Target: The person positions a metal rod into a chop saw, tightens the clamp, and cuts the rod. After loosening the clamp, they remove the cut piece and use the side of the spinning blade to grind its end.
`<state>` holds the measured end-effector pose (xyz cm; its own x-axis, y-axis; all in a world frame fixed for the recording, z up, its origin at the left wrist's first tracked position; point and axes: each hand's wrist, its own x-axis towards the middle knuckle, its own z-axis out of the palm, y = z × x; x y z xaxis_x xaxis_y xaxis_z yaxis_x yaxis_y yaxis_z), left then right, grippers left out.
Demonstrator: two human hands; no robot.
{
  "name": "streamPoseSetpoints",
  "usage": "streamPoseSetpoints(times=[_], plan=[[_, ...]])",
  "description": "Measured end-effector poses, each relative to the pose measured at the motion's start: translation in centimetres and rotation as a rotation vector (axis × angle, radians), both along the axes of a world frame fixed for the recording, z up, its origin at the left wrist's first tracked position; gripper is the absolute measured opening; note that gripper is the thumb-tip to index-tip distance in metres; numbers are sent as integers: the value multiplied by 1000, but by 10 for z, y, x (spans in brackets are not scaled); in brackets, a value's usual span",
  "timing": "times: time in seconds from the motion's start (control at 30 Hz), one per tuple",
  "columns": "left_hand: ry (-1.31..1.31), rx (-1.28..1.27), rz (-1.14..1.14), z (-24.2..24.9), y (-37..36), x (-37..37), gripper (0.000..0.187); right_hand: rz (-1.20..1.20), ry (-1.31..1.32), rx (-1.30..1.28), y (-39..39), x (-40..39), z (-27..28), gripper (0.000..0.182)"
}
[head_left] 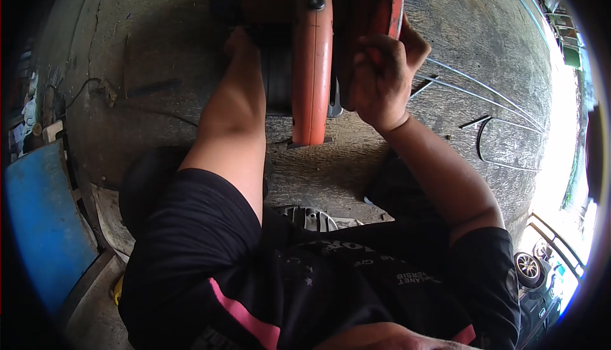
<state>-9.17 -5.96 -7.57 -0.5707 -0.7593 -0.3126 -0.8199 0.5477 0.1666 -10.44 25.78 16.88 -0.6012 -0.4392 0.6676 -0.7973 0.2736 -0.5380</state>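
Orange saw guard [312, 57] gripped by right hand [380, 73]; left hand [237, 43] (grip hidden) behind it.

White print runs across the black shirt [356, 273] at the lower middle of the frame, seen upside down from the wearer's view. Only fragments come through: letters like "OR" in the larger line and "PLANET" in a smaller line below right; the rest is illegible.
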Motion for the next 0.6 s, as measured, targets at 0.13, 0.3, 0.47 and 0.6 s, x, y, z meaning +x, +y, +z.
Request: streamPoseSetpoints(times=[0.13,0.3,0.47,0.6], plan=[[16,8,15,0,0,0,45,14,3,-18,0,-1,-1,35],[42,25,44,0,0,-1,46,10,4,-5,1,0,-2,35],[77,49,74,-1,0,-2,47,-5,4,6,3,3,-8,35],[122,80,127,-3,0,-2,48,12,9,6,4,4,-12,34]])
